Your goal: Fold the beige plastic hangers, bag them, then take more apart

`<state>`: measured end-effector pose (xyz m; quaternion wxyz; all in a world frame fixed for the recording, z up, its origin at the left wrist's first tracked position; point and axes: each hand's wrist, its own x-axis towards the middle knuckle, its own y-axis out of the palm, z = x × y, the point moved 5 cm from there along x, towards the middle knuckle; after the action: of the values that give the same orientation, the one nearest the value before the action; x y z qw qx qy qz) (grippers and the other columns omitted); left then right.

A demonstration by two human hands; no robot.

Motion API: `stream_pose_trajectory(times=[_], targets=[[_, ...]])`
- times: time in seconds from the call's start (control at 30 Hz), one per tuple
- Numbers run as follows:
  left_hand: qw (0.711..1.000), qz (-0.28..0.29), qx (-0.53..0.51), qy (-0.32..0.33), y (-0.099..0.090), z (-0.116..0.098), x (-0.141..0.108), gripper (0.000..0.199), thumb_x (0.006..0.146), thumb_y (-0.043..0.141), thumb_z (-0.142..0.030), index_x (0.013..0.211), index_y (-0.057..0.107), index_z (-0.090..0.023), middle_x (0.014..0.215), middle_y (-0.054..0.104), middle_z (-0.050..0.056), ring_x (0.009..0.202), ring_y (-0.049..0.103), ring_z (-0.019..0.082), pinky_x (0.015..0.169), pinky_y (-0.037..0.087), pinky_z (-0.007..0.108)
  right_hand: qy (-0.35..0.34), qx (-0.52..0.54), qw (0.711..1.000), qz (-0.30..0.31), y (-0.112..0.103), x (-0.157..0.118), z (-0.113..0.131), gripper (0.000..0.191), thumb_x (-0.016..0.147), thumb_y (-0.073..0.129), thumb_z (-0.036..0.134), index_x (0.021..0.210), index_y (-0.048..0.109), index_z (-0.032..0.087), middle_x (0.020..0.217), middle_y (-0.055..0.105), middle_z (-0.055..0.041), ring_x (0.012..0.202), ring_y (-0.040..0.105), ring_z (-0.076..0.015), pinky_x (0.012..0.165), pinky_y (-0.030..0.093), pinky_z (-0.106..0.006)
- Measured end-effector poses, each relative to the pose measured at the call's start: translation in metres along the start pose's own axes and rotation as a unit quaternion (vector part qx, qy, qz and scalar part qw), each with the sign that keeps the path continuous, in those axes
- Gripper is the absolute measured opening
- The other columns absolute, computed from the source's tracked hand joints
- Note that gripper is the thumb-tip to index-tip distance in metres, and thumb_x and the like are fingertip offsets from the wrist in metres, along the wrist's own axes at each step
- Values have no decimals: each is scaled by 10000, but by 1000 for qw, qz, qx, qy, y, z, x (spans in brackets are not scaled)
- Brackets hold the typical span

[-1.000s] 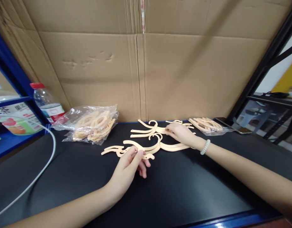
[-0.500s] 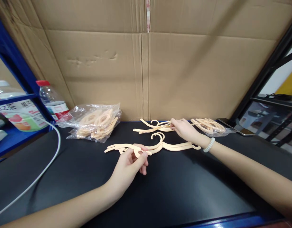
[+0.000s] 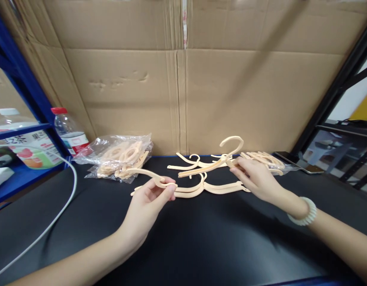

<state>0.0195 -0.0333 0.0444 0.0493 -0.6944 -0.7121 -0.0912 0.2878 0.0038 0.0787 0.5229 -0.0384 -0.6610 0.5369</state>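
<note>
My left hand (image 3: 152, 198) pinches a curved cream plastic hanger piece (image 3: 144, 172) that points out to the left above the table. Between the fingers of my right hand (image 3: 255, 174) is a cream hanger (image 3: 201, 171), lifted off the table with its hook (image 3: 233, 139) upward. Beneath and between both hands, joined cream hangers (image 3: 222, 188) lie on the black table (image 3: 198, 242). Behind them rest more cream hanger pieces (image 3: 183, 168), partly hidden by the raised hanger.
Clear bags of cream parts (image 3: 117, 157) lie at the back left, near a red-capped bottle (image 3: 70, 131). More parts (image 3: 263, 159) and a phone (image 3: 310, 168) are at the back right. A white cable (image 3: 66, 198) crosses the left side. Cardboard (image 3: 126, 91) stands behind.
My right hand has lifted a hanger from the back group and moved right and nearer. My left hand has moved slightly left, raising a single piece off the hangers below.
</note>
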Motion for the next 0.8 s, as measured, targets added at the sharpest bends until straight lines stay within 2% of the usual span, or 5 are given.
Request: stream_pose_trajectory(times=[0.1,0.2,0.33,0.5,0.8], targets=[[1000,8,-13,7,-4,1,2,187,742,784,-339,766,681,-184,823,588,-3,714,511,114,689,432,220,1,30,999,-13,3,-10,5,253,995,406,292,761,458,209,656,522,2,599,506,-155,571,380,-269],[998,28,-52,-25,-4,6,2,213,753,782,-352,756,651,-184,724,544,-19,698,466,111,678,401,209,-8,49,999,-11,11,-18,7,218,990,416,276,791,474,208,672,533,-2,599,508,-153,571,387,-274],[988,96,-101,-73,1,10,-1,254,786,755,-385,775,598,-186,680,487,-27,695,418,115,672,370,208,-35,40,998,-19,14,-25,10,146,978,443,239,853,511,209,726,583,-13,643,555,-160,604,420,-281],[978,134,-142,-79,0,7,-3,185,848,693,-337,833,562,-208,798,440,-20,723,426,120,687,379,236,-62,20,996,-62,4,-27,13,84,963,468,208,906,528,223,702,586,5,608,573,-154,587,443,-274],[955,200,-200,-89,11,2,-10,146,869,661,-267,807,556,-187,971,529,31,804,521,152,739,471,301,-89,-2,992,-85,-1,-30,20,90,952,486,219,880,537,232,700,615,-19,600,606,-182,557,463,-299]])
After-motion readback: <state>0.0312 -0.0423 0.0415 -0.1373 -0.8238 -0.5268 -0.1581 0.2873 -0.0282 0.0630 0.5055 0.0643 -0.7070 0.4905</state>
